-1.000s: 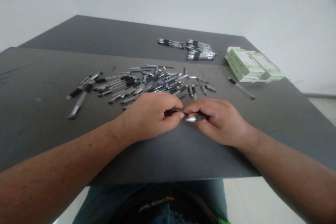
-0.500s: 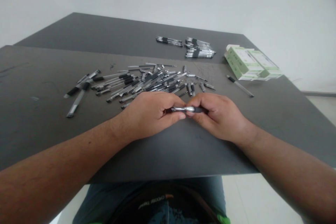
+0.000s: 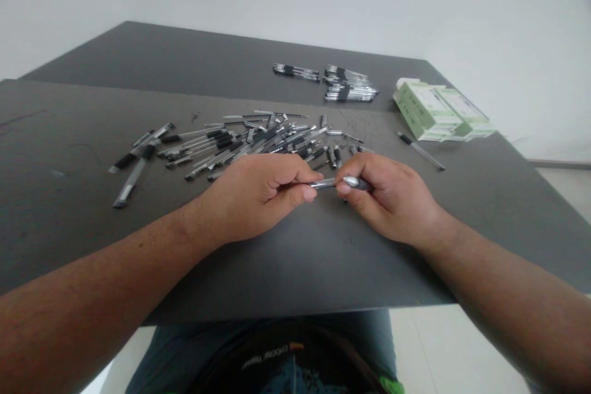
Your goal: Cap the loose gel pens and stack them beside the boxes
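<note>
In front of the pile, both hands are closed on pen pieces, held close together above the table's near side. My left hand pinches a slim, clear-and-dark pen part between thumb and forefinger; much of it is hidden in the fingers. My right hand grips a pen with a silver cone tip and black grip, the cone facing left. The clear part reaches the right fingertips, but I cannot tell whether it touches them. Behind the hands lies a loose pile of pens, refills and caps.
Several joined pens lie left of the pile. Bundles of pens rest farther back on the grey table. Green-and-white boxes stand at the right, with a single pen in front of them.
My hands have moved slightly apart. The silver cone has shifted right with my right hand, and more of the clear part shows between the hands.
</note>
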Tool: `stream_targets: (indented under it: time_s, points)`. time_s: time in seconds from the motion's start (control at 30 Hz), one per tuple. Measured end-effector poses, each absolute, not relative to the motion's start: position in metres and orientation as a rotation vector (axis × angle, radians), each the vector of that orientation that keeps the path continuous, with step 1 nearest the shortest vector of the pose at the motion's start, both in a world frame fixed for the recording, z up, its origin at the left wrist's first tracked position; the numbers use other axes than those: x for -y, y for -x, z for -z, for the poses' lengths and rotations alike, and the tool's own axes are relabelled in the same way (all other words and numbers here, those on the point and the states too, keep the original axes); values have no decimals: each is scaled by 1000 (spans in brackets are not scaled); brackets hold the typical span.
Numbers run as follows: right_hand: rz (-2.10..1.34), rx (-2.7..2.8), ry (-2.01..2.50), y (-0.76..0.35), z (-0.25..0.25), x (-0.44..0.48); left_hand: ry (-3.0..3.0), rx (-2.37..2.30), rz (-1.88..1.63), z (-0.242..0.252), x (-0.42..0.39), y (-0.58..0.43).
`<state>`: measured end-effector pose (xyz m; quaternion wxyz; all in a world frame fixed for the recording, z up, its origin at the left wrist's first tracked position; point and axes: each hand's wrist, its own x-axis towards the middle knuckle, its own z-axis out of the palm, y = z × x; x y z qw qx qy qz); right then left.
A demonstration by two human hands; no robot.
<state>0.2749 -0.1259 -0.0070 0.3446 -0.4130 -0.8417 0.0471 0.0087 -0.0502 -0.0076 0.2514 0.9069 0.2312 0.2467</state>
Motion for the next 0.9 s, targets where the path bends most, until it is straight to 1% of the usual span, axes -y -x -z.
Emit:
stream_targets:
  time_s: [0.2,0.6,0.9]
  points:
    - [-159,2166,1086,-275,6,126,-2369,-667,-740,6,51,-7]
    - [-194,2169,1062,-277,6,128,-2366,-473,-781,4,48,-6]
    - [-167,2181,1085,-274,8,126,-2448,-649,-701,8,53,-10]
